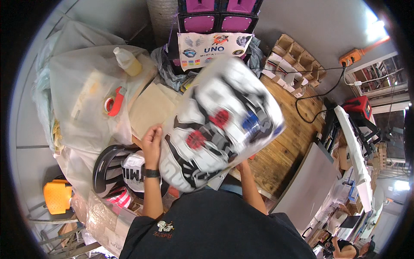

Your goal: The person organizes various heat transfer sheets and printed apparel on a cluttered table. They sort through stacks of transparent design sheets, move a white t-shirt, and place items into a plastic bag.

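Observation:
A large printed sheet (pixel 235 93), white with black, grey, red and blue shapes and rounded corners, is held up at a slant above the workbench, blurred by motion. My left hand (pixel 152 138) is closed on its left edge, with a dark band on that wrist. At the sheet's lower right edge is my right hand (pixel 242 165); its fingers are hidden behind the sheet, so their grip does not show. Beneath the sheet's left side lie plain beige sheets (pixel 151 110).
The wooden bench (pixel 282 146) carries a cardboard divider box (pixel 293 60) at the back. Farther left are a bottle of yellowish liquid (pixel 128 62) and a red tape dispenser (pixel 115 102) on plastic sheeting. A grey flat plate (pixel 306 181) stands right; a black cable (pixel 302 101) loops nearby.

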Available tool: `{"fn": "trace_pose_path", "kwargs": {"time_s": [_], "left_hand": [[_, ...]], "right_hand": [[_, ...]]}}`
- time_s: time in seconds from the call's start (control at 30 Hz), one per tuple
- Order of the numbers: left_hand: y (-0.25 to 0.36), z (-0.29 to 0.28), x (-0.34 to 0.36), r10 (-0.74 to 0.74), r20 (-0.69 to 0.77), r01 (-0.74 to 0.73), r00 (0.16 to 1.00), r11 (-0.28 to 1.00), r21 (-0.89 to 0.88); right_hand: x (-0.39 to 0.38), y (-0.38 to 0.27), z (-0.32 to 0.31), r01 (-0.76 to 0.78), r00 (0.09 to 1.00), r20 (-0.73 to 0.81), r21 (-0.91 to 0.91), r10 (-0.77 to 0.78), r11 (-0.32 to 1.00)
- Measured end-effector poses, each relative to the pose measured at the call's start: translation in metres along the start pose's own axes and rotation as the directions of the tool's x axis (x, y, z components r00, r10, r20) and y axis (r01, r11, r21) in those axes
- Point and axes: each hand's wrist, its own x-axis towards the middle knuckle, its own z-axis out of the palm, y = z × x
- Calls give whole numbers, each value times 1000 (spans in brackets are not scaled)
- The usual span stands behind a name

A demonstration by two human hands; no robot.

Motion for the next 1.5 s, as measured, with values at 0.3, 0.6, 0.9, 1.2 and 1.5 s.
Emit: {"fn": "trace_pose_path", "kwargs": {"time_s": [0.3, 0.6, 0.9, 1.2, 1.5], "left_hand": [[-218, -8, -69, 168, 120, -200, 978, 919, 339], [-196, -10, -70, 74, 208, -204, 975, 667, 716], [-183, 1, -66, -97, 518, -478, 850, 274, 835], [-213, -8, -61, 1, 290, -269, 957, 382, 884], [-164, 16, -59, 71, 185, -197, 980, 265, 944]], "right_hand": [[-18, -15, 37, -16, 999, -39, -360, 2, 933], [-13, -12, 30, -26, 997, -75, -402, -5, 915], [-13, -7, 43, -59, 998, -44, -210, 51, 976], [-32, -4, 45, -76, 997, -1, -164, 77, 983], [-30, 0, 24, -123, 991, -72, -196, 111, 973]]}}
